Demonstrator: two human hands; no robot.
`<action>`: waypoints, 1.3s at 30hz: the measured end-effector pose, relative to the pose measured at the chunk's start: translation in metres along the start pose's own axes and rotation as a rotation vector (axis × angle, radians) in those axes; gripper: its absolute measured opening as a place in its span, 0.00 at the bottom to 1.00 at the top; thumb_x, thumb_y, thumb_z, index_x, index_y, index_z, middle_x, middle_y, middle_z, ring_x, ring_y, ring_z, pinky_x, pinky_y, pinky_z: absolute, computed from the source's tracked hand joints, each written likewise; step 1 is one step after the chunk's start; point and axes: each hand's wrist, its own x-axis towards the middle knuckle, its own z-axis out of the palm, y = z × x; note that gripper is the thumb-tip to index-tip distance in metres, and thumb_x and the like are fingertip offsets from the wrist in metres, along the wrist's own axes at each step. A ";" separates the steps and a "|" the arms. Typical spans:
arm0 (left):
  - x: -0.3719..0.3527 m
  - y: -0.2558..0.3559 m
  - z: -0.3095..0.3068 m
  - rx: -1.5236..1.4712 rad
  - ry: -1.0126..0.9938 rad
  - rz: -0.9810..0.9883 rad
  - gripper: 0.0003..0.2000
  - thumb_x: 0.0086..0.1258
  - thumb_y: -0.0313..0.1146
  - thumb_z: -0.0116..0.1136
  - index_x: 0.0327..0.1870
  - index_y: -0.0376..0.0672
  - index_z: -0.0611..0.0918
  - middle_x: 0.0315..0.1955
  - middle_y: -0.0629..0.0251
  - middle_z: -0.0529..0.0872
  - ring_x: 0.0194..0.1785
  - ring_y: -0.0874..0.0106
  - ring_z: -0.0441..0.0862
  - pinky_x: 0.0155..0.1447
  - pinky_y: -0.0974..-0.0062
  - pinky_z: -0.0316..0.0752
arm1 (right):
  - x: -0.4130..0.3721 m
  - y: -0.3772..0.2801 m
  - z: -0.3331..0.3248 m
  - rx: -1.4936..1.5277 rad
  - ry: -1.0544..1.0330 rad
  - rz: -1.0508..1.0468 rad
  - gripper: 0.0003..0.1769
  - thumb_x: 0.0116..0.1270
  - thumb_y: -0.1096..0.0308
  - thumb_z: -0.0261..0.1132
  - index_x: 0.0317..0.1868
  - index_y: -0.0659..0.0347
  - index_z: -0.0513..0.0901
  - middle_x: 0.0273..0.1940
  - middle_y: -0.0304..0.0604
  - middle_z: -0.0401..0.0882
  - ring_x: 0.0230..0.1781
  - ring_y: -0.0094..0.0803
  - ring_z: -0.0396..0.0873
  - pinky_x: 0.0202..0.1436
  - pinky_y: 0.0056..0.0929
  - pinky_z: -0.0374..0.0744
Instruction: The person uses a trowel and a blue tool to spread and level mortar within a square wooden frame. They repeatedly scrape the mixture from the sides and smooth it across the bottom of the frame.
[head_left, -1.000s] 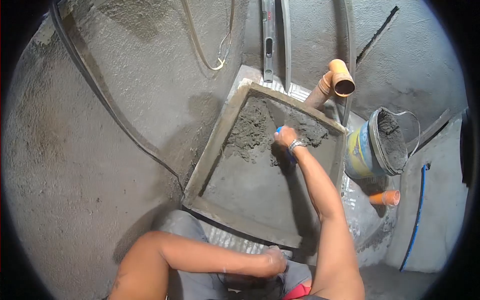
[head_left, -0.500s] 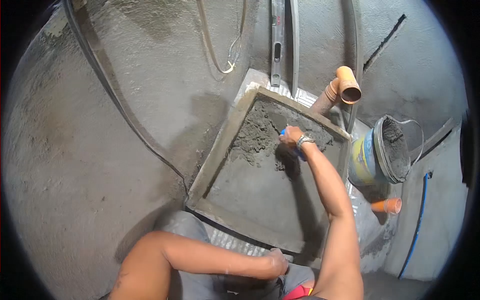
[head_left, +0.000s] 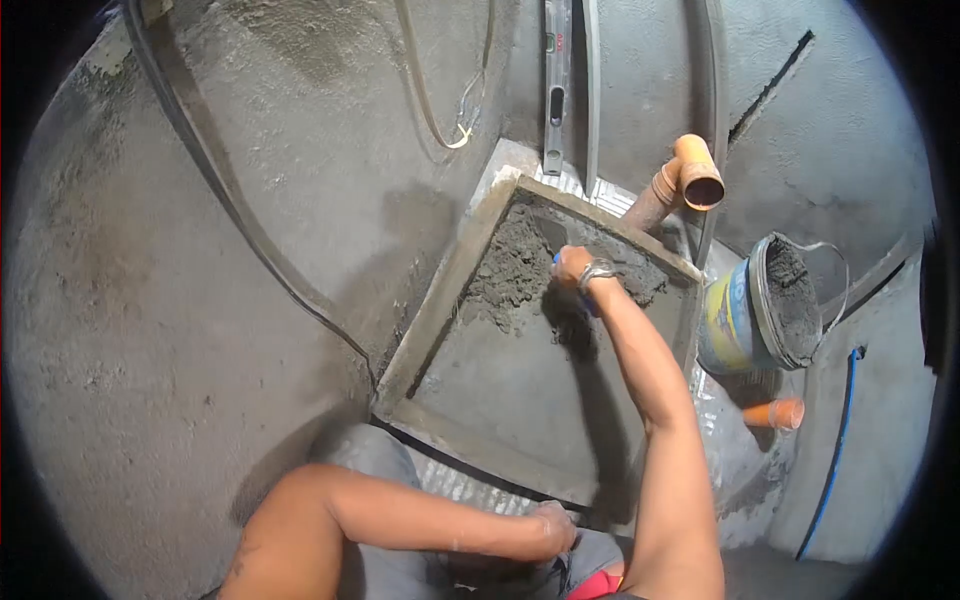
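My right hand, with a metal watch at the wrist, is closed round the blue handle of a trowel. The grey trowel blade touches the wet mortar near the back corner of a square raised frame. Loose mortar lies along the back of the frame, and smoother grey mortar covers its front part. My left hand rests closed by my knee at the frame's front edge; its fingers are mostly hidden.
At the right stands a bucket holding mortar. An orange pipe rises behind the frame, and another orange pipe sticks out lower right. A spirit level leans on the back wall. Cables hang at the left.
My right hand has moved slightly left and up with the trowel, over the loose mortar. My left hand has stayed in place.
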 end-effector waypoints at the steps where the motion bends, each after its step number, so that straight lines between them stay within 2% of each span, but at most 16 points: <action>1: 0.000 0.000 -0.002 -0.011 -0.032 -0.012 0.11 0.53 0.33 0.66 0.39 0.47 0.86 0.39 0.65 0.88 0.42 0.65 0.86 0.39 0.65 0.79 | -0.009 -0.004 -0.024 0.016 -0.106 -0.048 0.16 0.56 0.61 0.62 0.38 0.65 0.84 0.42 0.62 0.81 0.47 0.55 0.79 0.52 0.43 0.78; 4: 0.005 0.000 -0.002 -0.036 -0.093 -0.037 0.15 0.56 0.36 0.66 0.46 0.47 0.85 0.45 0.70 0.87 0.47 0.66 0.85 0.40 0.64 0.79 | 0.001 0.004 -0.013 0.052 0.076 0.055 0.17 0.55 0.60 0.63 0.38 0.66 0.84 0.42 0.62 0.80 0.48 0.55 0.79 0.52 0.44 0.78; 5: 0.008 0.000 0.000 -0.044 -0.078 -0.050 0.16 0.56 0.36 0.67 0.46 0.47 0.85 0.44 0.70 0.87 0.47 0.67 0.85 0.40 0.64 0.79 | 0.018 0.012 0.011 0.049 0.074 -0.012 0.17 0.56 0.60 0.62 0.38 0.66 0.84 0.43 0.63 0.80 0.48 0.56 0.79 0.52 0.46 0.77; 8: 0.004 -0.002 -0.005 -0.007 -0.093 -0.046 0.16 0.55 0.36 0.67 0.46 0.47 0.85 0.44 0.70 0.87 0.47 0.67 0.85 0.41 0.64 0.79 | 0.016 0.002 0.004 0.015 0.007 -0.080 0.16 0.59 0.62 0.61 0.40 0.67 0.84 0.43 0.65 0.79 0.47 0.56 0.79 0.52 0.46 0.78; 11: -0.005 -0.004 -0.010 -0.030 -0.117 -0.038 0.16 0.55 0.37 0.67 0.45 0.47 0.85 0.43 0.69 0.87 0.47 0.68 0.85 0.41 0.64 0.79 | 0.016 0.004 -0.010 0.016 0.033 0.013 0.17 0.59 0.63 0.60 0.40 0.69 0.83 0.45 0.64 0.79 0.48 0.55 0.79 0.53 0.46 0.78; 14: -0.003 -0.004 -0.014 -0.071 -0.128 -0.030 0.16 0.54 0.37 0.67 0.45 0.47 0.85 0.43 0.68 0.87 0.47 0.68 0.85 0.40 0.64 0.79 | 0.013 -0.006 0.006 -0.023 0.049 -0.060 0.16 0.60 0.64 0.59 0.41 0.68 0.83 0.45 0.62 0.80 0.47 0.54 0.80 0.52 0.46 0.78; 15: -0.003 -0.006 -0.014 -0.077 -0.136 -0.035 0.16 0.54 0.37 0.67 0.45 0.48 0.85 0.42 0.68 0.87 0.46 0.68 0.85 0.39 0.64 0.79 | 0.003 -0.011 -0.001 -0.044 0.076 -0.001 0.15 0.60 0.64 0.58 0.40 0.67 0.84 0.44 0.61 0.81 0.47 0.53 0.81 0.50 0.46 0.79; 18: -0.001 -0.004 -0.006 -0.017 -0.063 -0.061 0.16 0.54 0.38 0.67 0.44 0.47 0.85 0.41 0.69 0.87 0.45 0.68 0.85 0.38 0.65 0.79 | -0.001 -0.010 -0.035 -0.024 -0.030 0.008 0.15 0.61 0.65 0.57 0.40 0.67 0.84 0.43 0.60 0.81 0.47 0.53 0.81 0.50 0.45 0.79; 19: 0.005 -0.003 0.002 -0.012 -0.042 -0.059 0.14 0.52 0.36 0.68 0.41 0.47 0.85 0.39 0.68 0.88 0.43 0.68 0.86 0.38 0.66 0.79 | -0.009 -0.015 -0.040 -0.036 0.106 0.042 0.14 0.59 0.66 0.58 0.39 0.68 0.84 0.42 0.61 0.81 0.47 0.53 0.81 0.50 0.46 0.79; 21: 0.019 -0.006 0.018 -0.002 0.005 -0.056 0.12 0.48 0.33 0.69 0.35 0.46 0.85 0.35 0.67 0.88 0.39 0.69 0.86 0.37 0.69 0.79 | 0.009 -0.008 -0.012 -0.004 0.116 -0.016 0.14 0.59 0.67 0.58 0.39 0.67 0.84 0.42 0.62 0.81 0.46 0.54 0.80 0.50 0.46 0.79; 23: 0.008 -0.005 0.004 -0.016 0.006 -0.021 0.11 0.49 0.31 0.67 0.35 0.44 0.85 0.34 0.65 0.88 0.39 0.67 0.86 0.37 0.68 0.79 | 0.031 0.005 0.036 0.040 0.127 -0.089 0.14 0.56 0.65 0.62 0.37 0.68 0.84 0.41 0.64 0.80 0.44 0.55 0.81 0.50 0.46 0.79; 24: 0.003 -0.004 -0.001 -0.017 0.006 0.000 0.10 0.49 0.30 0.66 0.35 0.43 0.85 0.34 0.64 0.88 0.39 0.65 0.86 0.37 0.68 0.79 | 0.010 -0.005 0.022 0.092 -0.034 -0.088 0.16 0.54 0.62 0.65 0.36 0.68 0.84 0.39 0.64 0.80 0.43 0.55 0.81 0.48 0.45 0.80; 28: -0.008 -0.001 0.001 -0.072 0.117 0.049 0.08 0.51 0.29 0.62 0.34 0.40 0.84 0.33 0.61 0.87 0.39 0.61 0.86 0.39 0.66 0.79 | -0.045 -0.018 0.017 0.047 -0.006 -0.162 0.14 0.55 0.62 0.63 0.31 0.66 0.84 0.35 0.64 0.81 0.40 0.53 0.82 0.44 0.44 0.81; 30: -0.018 0.001 -0.005 -0.077 0.198 0.084 0.07 0.52 0.28 0.60 0.33 0.40 0.84 0.32 0.60 0.87 0.39 0.60 0.85 0.39 0.66 0.79 | -0.079 -0.028 0.016 0.091 -0.155 -0.085 0.15 0.55 0.62 0.61 0.34 0.66 0.84 0.37 0.62 0.82 0.41 0.55 0.82 0.46 0.46 0.80; 35: 0.000 -0.003 0.023 -0.015 0.101 0.127 0.06 0.52 0.29 0.60 0.31 0.44 0.84 0.30 0.62 0.87 0.38 0.62 0.86 0.38 0.66 0.79 | -0.128 -0.039 -0.021 0.018 -0.111 -0.068 0.17 0.56 0.62 0.60 0.39 0.65 0.84 0.43 0.61 0.81 0.45 0.55 0.81 0.50 0.46 0.79; 39: -0.003 -0.006 0.016 0.033 0.155 0.140 0.05 0.52 0.31 0.61 0.29 0.44 0.85 0.30 0.63 0.87 0.37 0.64 0.86 0.38 0.65 0.78 | -0.078 -0.017 -0.012 0.063 0.024 0.082 0.17 0.57 0.60 0.61 0.40 0.65 0.84 0.44 0.62 0.81 0.46 0.55 0.80 0.50 0.46 0.79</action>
